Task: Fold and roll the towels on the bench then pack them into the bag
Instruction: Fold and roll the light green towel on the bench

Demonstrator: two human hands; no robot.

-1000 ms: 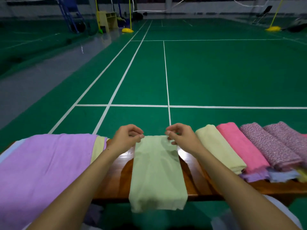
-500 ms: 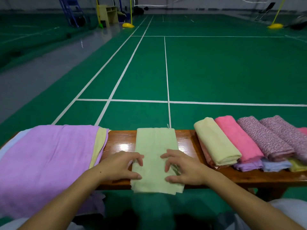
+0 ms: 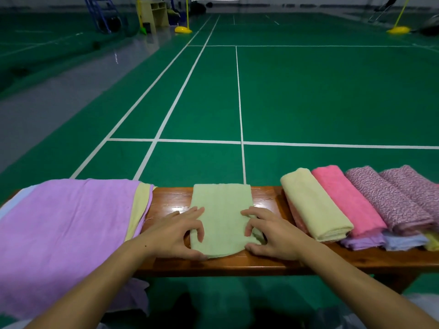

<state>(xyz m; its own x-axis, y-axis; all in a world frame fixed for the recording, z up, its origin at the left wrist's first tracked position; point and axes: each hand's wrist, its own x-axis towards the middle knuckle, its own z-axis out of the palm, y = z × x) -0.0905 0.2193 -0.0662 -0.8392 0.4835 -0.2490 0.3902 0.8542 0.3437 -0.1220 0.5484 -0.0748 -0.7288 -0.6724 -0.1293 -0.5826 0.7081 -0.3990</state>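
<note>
The purple towel (image 3: 64, 224) runs off the frame's left edge and hides most of the yellow towel (image 3: 140, 210) beneath it; the patterned rolls (image 3: 389, 198) are cut off at the right. On the desk (image 3: 171, 200), the folded pale green towel (image 3: 222, 210) lies centred, its near end lifted. The left hand (image 3: 175, 236) and right hand (image 3: 275, 236) curl their fingers (image 3: 200, 231) round that end, gripping it. Bare wood shows on both sides of the towel.
</note>
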